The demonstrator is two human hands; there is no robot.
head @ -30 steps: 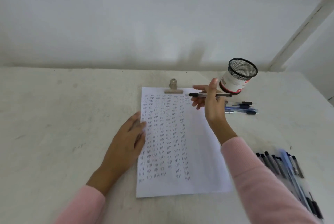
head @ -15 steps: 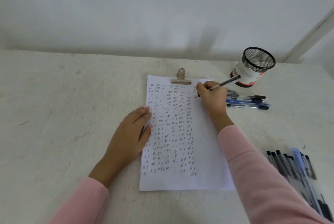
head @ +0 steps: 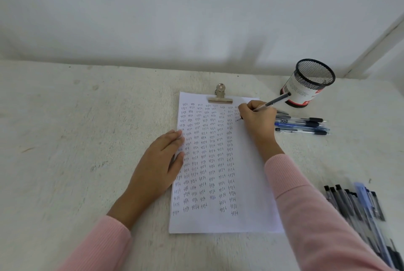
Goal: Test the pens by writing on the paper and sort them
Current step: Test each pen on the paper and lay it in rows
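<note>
The right hand is pinching a slim pen tip-down on the smooth paper; the left hand is lying flat, fingers straight

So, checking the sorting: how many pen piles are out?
2: small pile by the mesh cup, beside the right hand; bigger pile at the near right, partly out of frame.

left hand: flat, palm down, fingers straight | right hand: fingers curled, pinching pen
</note>
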